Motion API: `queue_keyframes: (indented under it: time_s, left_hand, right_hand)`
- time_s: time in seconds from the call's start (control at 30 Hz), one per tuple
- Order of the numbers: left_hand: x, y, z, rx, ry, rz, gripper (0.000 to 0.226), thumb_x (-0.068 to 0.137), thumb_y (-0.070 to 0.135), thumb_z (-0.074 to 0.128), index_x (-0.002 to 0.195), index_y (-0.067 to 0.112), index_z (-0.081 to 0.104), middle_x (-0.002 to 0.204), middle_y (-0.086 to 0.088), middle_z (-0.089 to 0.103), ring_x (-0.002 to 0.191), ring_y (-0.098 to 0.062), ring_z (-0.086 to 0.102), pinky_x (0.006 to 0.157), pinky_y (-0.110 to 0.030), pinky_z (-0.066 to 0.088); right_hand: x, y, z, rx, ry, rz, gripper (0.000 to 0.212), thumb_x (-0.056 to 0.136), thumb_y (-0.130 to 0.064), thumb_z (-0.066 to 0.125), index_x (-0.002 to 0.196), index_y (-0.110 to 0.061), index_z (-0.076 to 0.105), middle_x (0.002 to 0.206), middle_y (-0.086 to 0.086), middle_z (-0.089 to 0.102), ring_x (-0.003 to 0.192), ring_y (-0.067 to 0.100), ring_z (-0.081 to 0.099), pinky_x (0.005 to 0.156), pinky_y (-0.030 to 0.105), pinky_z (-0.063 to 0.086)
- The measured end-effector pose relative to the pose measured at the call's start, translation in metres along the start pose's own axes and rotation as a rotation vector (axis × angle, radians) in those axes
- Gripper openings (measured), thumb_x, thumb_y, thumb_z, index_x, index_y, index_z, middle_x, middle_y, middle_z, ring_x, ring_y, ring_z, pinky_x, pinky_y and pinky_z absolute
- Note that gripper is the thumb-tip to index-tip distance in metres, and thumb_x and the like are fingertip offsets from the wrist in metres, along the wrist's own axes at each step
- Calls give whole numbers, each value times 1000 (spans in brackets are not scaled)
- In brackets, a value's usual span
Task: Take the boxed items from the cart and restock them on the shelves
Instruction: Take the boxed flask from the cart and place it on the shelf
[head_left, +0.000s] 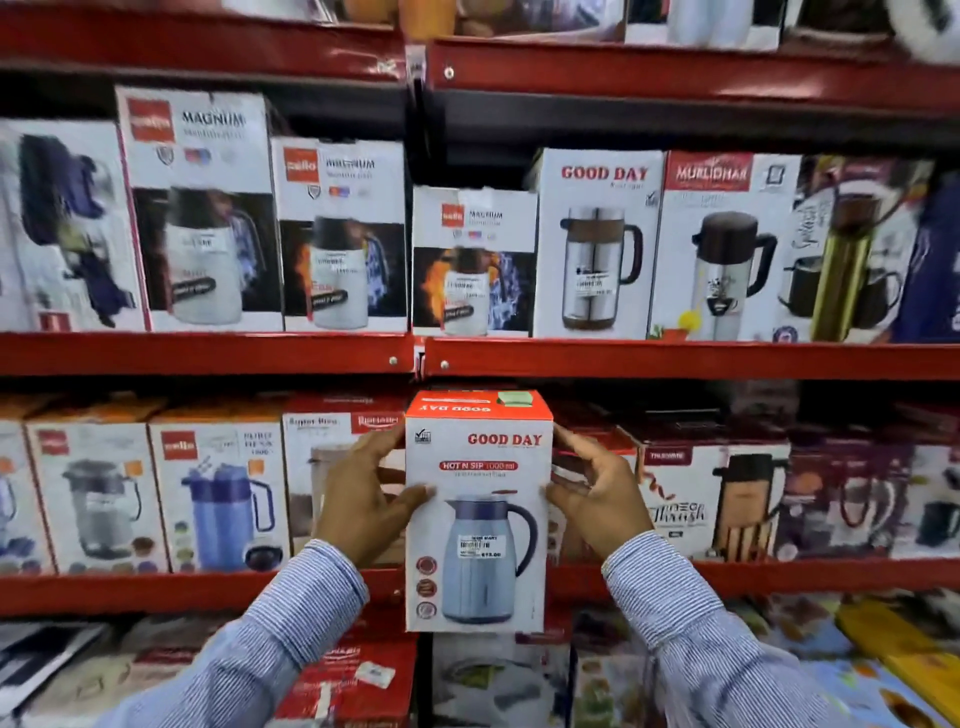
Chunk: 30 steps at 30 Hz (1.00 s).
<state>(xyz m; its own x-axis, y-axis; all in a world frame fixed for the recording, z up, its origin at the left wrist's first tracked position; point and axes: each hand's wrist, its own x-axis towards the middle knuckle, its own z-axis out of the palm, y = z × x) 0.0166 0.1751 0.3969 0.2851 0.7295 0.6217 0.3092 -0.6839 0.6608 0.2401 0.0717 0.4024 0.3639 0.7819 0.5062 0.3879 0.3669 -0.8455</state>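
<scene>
Good Day box (478, 512) upright, left hand (363, 499) – right hand (597, 499) fingers clasping its sides

The Good Day box (478, 512) hides the upright between the two shelf bays and the gap behind it, so whether its back edge touches the shelf rail (208, 590) cannot be told. The fingers of the left hand (363, 499) and the right hand (597, 493) pass behind the box sides; only the thumbs show on its front. Left of the box, a Super Hiss carton (317, 467) is partly covered by the left hand. Above the box, the top shelf goods (701, 21) are cut by the frame edge. Below it, the lowest cartons (358, 675) are blurred, their print unreadable. The price sticker (480, 546) is too small to read fully.
</scene>
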Motion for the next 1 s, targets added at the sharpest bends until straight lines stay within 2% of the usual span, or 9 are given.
queue_keyframes:
  time_s: [0.1, 0.13, 0.23, 0.33, 0.43, 0.57, 0.73, 0.83, 1.0]
  left_hand:
    - [15, -5, 8, -12, 22, -25, 67, 70, 13, 81, 129, 28, 54, 123, 7, 58, 101, -16, 65, 82, -37, 60]
    - [19, -6, 11, -9, 34, -25, 67, 71, 13, 81, 130, 28, 53, 124, 8, 58, 103, -17, 63, 84, -37, 59]
    - [26, -6, 19, 24, 56, -29, 67, 74, 12, 79, 132, 29, 51, 118, 12, 52, 101, -14, 58, 78, -24, 51]
    - [32, -11, 27, 0, 59, -47, 66, 76, 9, 77, 132, 30, 51, 115, 9, 53, 100, -15, 57, 77, -24, 52]
    - [39, -17, 35, 34, 81, -48, 64, 76, 9, 76, 132, 26, 52, 113, 4, 55, 97, -14, 55, 77, -22, 51]
    - [48, -26, 46, 69, 108, -74, 66, 74, 10, 77, 132, 26, 51, 114, 1, 60, 102, -20, 61, 85, -40, 59]
    - [55, -30, 58, 45, 151, -67, 68, 72, 0, 76, 132, 22, 53, 114, 3, 63, 92, -10, 60, 86, -26, 54]
    - [59, -40, 65, 30, 149, -85, 71, 71, -2, 75, 133, 25, 52, 121, 0, 66, 102, -15, 66, 93, -39, 56]
    - [50, -47, 77, -22, 84, -132, 61, 81, 0, 67, 130, 31, 48, 116, 0, 71, 101, -17, 70, 85, -38, 60]
  right_hand:
    - [14, -6, 1, -32, 6, 12, 68, 73, 14, 66, 130, -21, 55, 128, -4, 58, 109, 3, 57, 76, 1, 47]
    - [19, -7, 1, -52, 8, 20, 67, 73, 13, 66, 130, -21, 55, 127, -4, 58, 111, 4, 55, 71, -2, 44]
    - [32, -4, 2, -129, 18, 38, 67, 75, 7, 68, 132, -24, 53, 125, -9, 54, 115, 3, 45, 61, -8, 37]
    - [43, 1, 5, -142, 22, 48, 67, 75, 10, 68, 133, -19, 52, 123, -10, 51, 114, 4, 45, 59, -9, 36]
    - [54, 7, 9, -118, 23, 90, 70, 72, 16, 67, 132, -18, 53, 130, -5, 55, 114, 10, 55, 65, -1, 46]
    - [70, 19, 15, -119, 32, 127, 73, 70, 19, 66, 133, -16, 52, 135, 5, 58, 114, 18, 62, 70, 7, 52]
    - [81, 30, 22, -163, 72, 170, 72, 70, 19, 67, 134, -11, 49, 131, 8, 59, 114, 24, 63, 80, 20, 54]
    - [85, 39, 24, -211, 85, 178, 67, 69, 16, 69, 129, -11, 53, 126, 8, 63, 112, 25, 64, 88, 30, 55]
    - [87, 44, 28, -320, 63, 167, 63, 72, 13, 66, 129, -11, 54, 127, 10, 64, 112, 23, 65, 89, 26, 54]
